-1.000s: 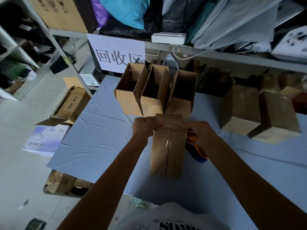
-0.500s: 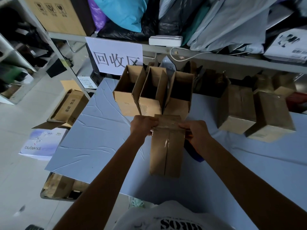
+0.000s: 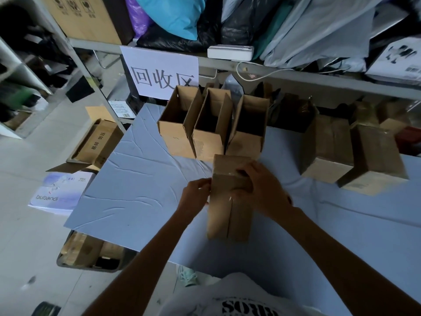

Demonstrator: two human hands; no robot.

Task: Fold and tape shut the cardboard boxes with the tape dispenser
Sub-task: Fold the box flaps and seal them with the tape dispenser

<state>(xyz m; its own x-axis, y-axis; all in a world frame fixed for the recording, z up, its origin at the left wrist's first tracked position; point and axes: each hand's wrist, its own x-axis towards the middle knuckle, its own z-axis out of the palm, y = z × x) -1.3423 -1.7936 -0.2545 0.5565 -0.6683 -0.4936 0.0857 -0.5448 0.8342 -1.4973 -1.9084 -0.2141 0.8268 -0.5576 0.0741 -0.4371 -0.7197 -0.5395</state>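
On table (image 3: 141,179) — three open boxes (image 3: 211,128), two hands (image 3: 262,188).

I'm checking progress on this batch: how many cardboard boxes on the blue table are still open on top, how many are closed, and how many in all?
Open boxes: 3, standing in a row at the back of the table
Closed boxes: 3, the one under both hands and two at the right
Total: 6
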